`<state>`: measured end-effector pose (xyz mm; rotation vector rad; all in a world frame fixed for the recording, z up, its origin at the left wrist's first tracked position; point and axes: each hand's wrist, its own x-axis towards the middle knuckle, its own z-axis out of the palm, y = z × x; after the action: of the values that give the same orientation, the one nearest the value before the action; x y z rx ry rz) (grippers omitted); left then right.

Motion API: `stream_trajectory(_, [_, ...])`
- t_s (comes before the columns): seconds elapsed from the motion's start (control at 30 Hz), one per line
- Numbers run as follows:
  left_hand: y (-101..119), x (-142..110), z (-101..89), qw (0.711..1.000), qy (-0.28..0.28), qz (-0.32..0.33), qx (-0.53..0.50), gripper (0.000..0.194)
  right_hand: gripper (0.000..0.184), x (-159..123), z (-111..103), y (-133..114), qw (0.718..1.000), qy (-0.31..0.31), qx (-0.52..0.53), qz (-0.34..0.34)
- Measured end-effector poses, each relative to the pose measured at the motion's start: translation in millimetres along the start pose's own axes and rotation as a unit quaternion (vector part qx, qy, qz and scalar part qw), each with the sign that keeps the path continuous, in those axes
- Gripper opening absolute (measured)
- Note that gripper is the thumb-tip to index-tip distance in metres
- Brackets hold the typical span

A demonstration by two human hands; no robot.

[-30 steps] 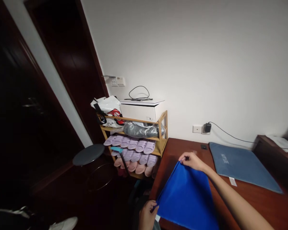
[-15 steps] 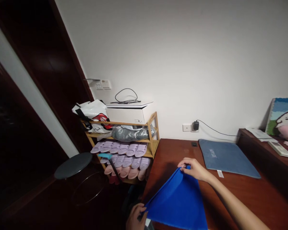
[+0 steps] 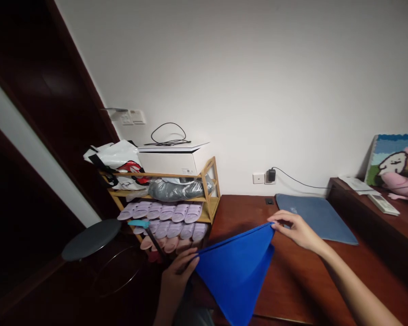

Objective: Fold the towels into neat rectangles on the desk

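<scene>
A bright blue cloth (image 3: 238, 269) hangs stretched between my two hands above the near left part of a dark red wooden table (image 3: 292, 280). My left hand (image 3: 177, 278) pinches its left corner, just off the table's left edge. My right hand (image 3: 294, 230) pinches the opposite corner, higher and farther over the table. The cloth's top edge runs taut between both hands, and its lower point drops toward the table's front edge.
A grey-blue mat (image 3: 314, 216) lies at the table's back. A raised wooden ledge (image 3: 370, 213) at right carries a remote and papers. Left of the table stand a bamboo shoe rack (image 3: 177, 206) full of slippers with a white box on top, and a round black stool (image 3: 90, 233).
Both hands have lifted the blue cloth off the table. My right hand moved right and my left hand rose, pulling the cloth taut. The view has swung to the right.
</scene>
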<state>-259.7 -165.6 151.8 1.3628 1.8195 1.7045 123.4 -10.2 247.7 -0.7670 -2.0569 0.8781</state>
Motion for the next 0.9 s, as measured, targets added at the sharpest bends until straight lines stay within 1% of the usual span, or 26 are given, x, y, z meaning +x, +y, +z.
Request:
stream_trajectory(0.13, [44,30,-1.5,0.997,-0.037,0.061,0.012,0.031,0.039,-17,-26,-16,0.999,0.046,-0.002,0.016])
stream_trajectory(0.23, [74,45,1.3,0.994,-0.085,0.07,-0.001,0.027,0.04,-33,-43,-25,0.996,0.085,-0.004,0.03])
stream_trajectory(0.33, [100,54,6.4,0.987,-0.145,0.063,-0.027,0.022,0.042,-50,-58,-30,0.991,0.127,-0.015,0.047])
stream_trajectory(0.4, [115,56,9.9,0.98,-0.18,0.077,-0.041,0.017,0.044,-62,-67,-32,0.986,0.154,-0.023,0.058])
stream_trajectory(0.5, [133,58,15.1,0.971,-0.201,0.115,-0.052,0.013,0.043,-79,-77,-36,0.98,0.182,-0.042,0.068])
stream_trajectory(0.6, [143,57,21.1,0.971,-0.194,0.129,-0.044,0.014,0.04,-95,-83,-41,0.976,0.196,-0.069,0.07])
stream_trajectory(0.7, [144,54,24.6,0.975,-0.183,0.123,-0.017,0.017,0.037,-114,-85,-44,0.972,0.206,-0.094,0.067])
stream_trajectory(0.83, [135,42,17.1,0.977,-0.174,0.114,-0.045,0.017,0.033,-146,-85,-40,0.96,0.24,-0.131,0.062])
stream_trajectory(0.9, [129,38,11.6,0.979,-0.159,0.112,-0.058,0.019,0.033,-157,-84,-40,0.954,0.26,-0.135,0.066])
